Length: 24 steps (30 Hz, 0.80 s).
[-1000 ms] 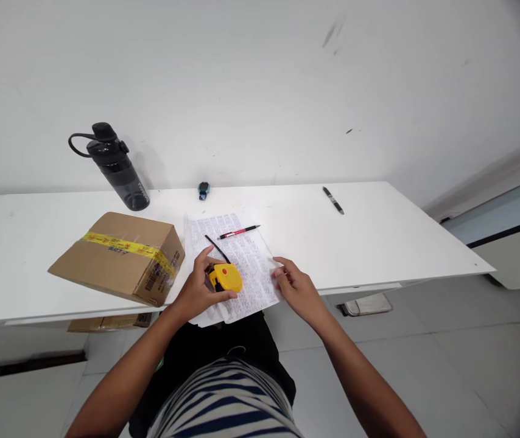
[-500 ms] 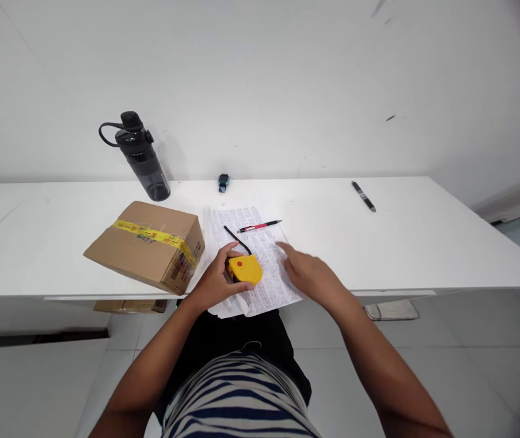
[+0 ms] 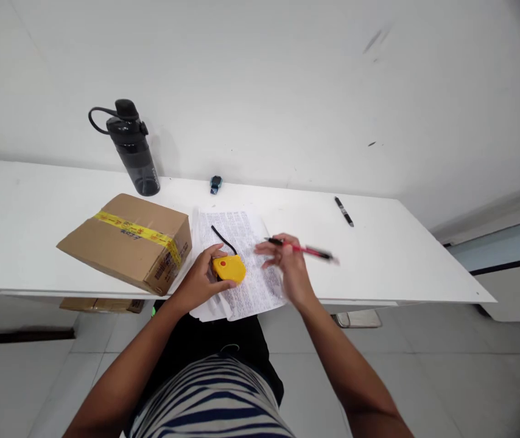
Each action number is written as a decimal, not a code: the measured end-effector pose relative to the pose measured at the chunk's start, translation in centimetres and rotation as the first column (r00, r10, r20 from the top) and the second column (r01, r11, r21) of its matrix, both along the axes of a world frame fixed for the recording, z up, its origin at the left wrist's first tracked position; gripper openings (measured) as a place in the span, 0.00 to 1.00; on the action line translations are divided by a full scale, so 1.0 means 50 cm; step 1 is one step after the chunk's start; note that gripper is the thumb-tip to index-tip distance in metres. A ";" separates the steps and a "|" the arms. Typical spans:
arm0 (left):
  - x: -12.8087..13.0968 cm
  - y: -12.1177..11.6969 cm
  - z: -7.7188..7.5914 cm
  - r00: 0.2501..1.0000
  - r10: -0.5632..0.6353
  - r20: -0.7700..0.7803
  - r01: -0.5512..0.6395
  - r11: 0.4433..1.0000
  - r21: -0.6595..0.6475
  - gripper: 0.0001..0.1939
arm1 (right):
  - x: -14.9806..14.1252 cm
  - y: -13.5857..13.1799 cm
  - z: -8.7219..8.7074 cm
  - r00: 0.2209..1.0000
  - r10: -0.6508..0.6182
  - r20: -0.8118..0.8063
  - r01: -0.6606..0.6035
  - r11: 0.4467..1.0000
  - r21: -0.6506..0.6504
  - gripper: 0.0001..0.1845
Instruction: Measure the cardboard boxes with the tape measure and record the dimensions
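Observation:
My left hand is closed around a yellow tape measure with a red button, fingers on its far side and thumb on the near side. A black wrist strap trails from the tape measure over the printed sheets of paper. Above the right side of the sheets, my right hand holds a red and black pen between its fingers. The pen lies crosswise, its far end smeared by motion, and the other fingers are spread.
To the left sits a cardboard box with yellow tape. Behind it stands a dark water bottle. A wristwatch lies near the wall, and a black pen lies farther right. The white table's front edge runs close to my body.
My right hand has picked up the red and black pen from the paper. The left hand keeps its hold on the tape measure. The whole view has shifted and tilted slightly.

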<state>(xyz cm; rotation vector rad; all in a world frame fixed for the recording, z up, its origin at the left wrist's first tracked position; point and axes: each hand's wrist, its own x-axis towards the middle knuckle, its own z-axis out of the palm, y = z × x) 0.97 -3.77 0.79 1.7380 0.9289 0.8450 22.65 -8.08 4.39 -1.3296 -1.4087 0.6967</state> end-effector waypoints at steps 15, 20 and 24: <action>0.008 0.009 -0.005 1.000 0.021 -0.001 -0.021 1.000 0.021 0.48 | 0.098 -0.093 -0.082 0.995 -0.016 0.097 0.029 0.991 -0.134 0.15; 0.010 0.009 -0.003 1.000 0.022 -0.006 -0.022 0.999 0.027 0.47 | 0.095 -0.089 -0.098 0.979 -0.135 0.150 0.143 0.989 -0.039 0.25; 0.010 0.008 -0.003 1.000 0.017 -0.021 -0.017 1.000 -0.005 0.46 | 0.084 -0.086 -0.091 0.978 -0.170 0.124 0.181 0.980 -0.088 0.28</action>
